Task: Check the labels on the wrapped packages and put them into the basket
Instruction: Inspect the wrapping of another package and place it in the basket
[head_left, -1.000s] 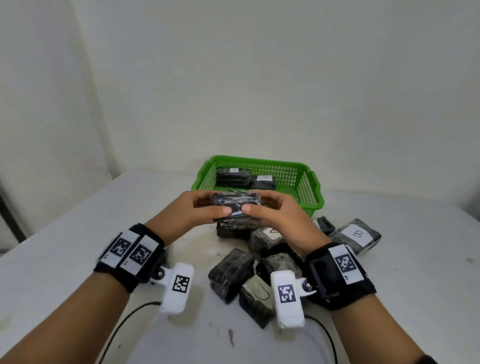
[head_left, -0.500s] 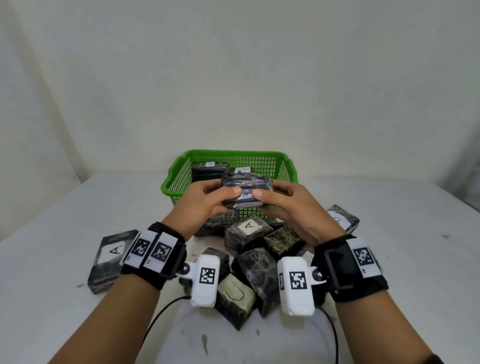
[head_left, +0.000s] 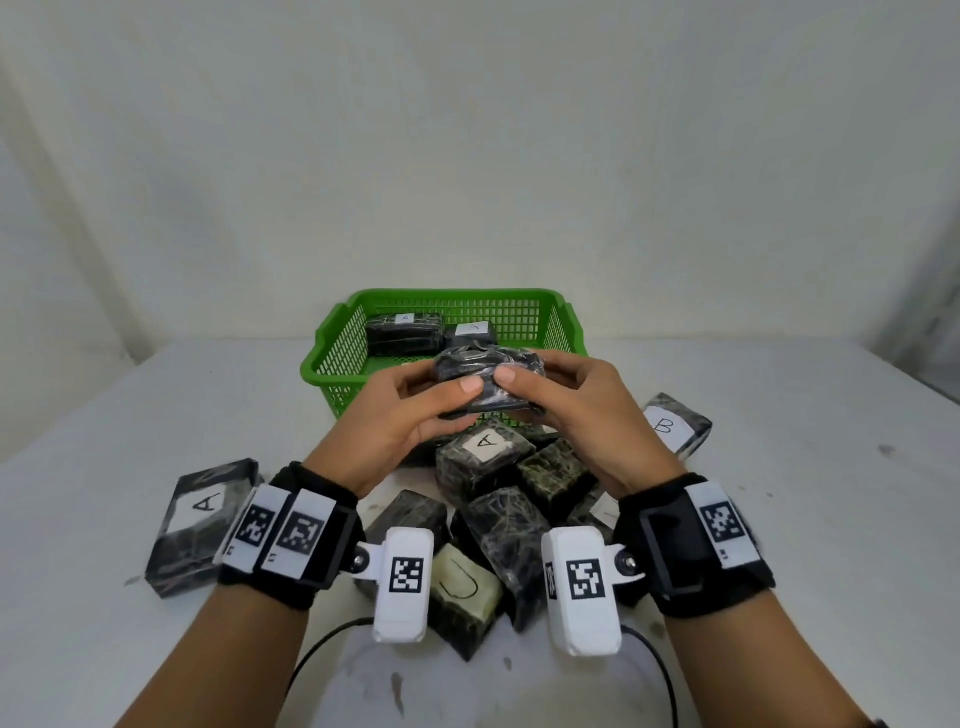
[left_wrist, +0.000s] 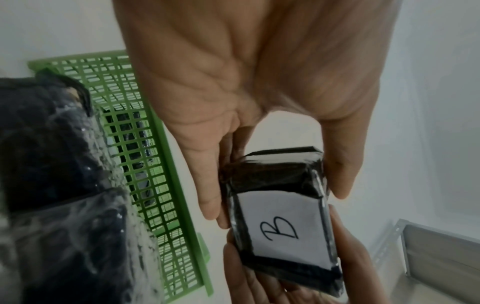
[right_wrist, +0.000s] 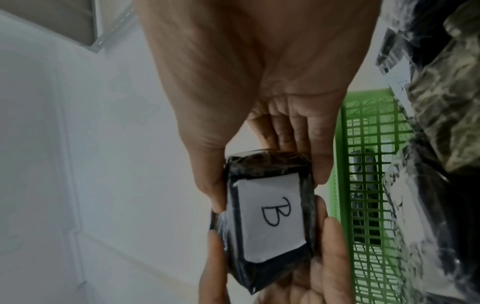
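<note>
Both hands hold one black wrapped package (head_left: 485, 379) in the air just in front of the green basket (head_left: 332, 358). My left hand (head_left: 415, 415) grips its left end and my right hand (head_left: 561, 405) grips its right end, thumbs on top. The wrist views show the white label on its underside with a handwritten B (left_wrist: 279, 228) (right_wrist: 271, 214). Two packages marked A (head_left: 405, 332) lie inside the basket. A pile of wrapped packages (head_left: 493, 499) sits on the white table (head_left: 779, 519) below my hands.
One package marked A (head_left: 200, 519) lies apart at the left. One marked B (head_left: 670, 426) lies at the right of the pile. A wall stands close behind the basket. Cables trail from the wrist cameras near the table's front edge.
The head view has swung left and nearer, bringing the left A package into sight. Both hands have kept hold of the same package in front of the basket.
</note>
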